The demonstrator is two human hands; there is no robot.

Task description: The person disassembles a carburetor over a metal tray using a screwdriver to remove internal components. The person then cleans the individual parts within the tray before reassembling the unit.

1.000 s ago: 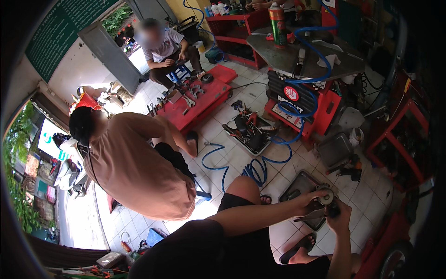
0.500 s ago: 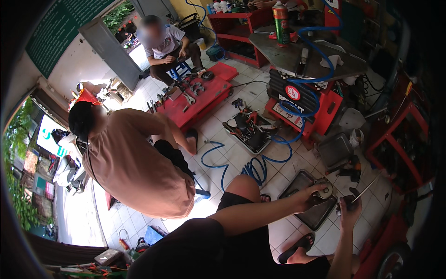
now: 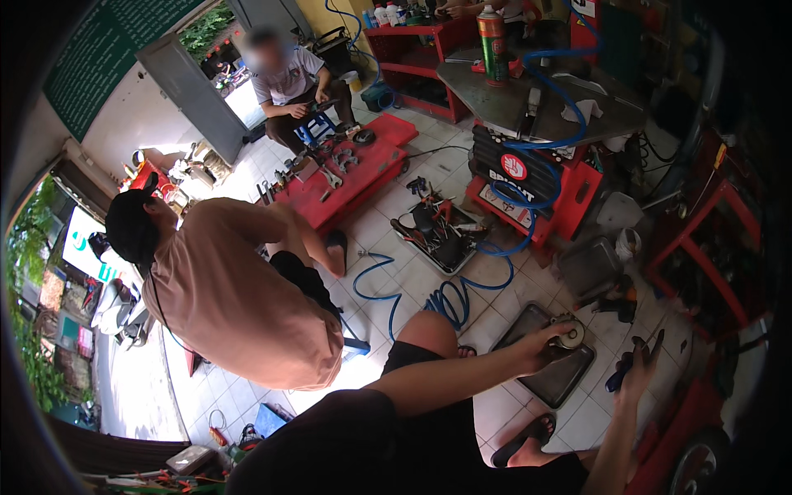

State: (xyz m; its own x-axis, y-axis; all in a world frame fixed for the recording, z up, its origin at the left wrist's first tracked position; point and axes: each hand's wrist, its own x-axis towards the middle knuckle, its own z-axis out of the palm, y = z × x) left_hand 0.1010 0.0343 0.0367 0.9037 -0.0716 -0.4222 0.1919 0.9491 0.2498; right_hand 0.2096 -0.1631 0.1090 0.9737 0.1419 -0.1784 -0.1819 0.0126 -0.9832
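My left hand (image 3: 549, 346) grips a round metal part (image 3: 569, 333) with a pale disc face, above a dark metal tray (image 3: 551, 373) on the tiled floor. To the right of the tray, my right hand (image 3: 635, 370) is closed on a dark-handled tool (image 3: 619, 378); its exact kind is hard to make out. The two hands are apart. Just beyond them a cordless drill (image 3: 619, 301) lies on the floor beside another tray (image 3: 582, 268).
Two co-workers (image 3: 231, 297) (image 3: 293, 87) sit around a low red bench (image 3: 355, 177) with tools. A coiled blue hose (image 3: 447, 309), tool-filled tray (image 3: 439, 231), red tool cart (image 3: 536, 194) and red rack (image 3: 709, 247) surround me. A third person's hands (image 3: 452, 10) show at the back.
My hands were together at the round part; the right one has moved away rightward, and a long tool appeared in it. The near co-worker's head has shifted slightly left.
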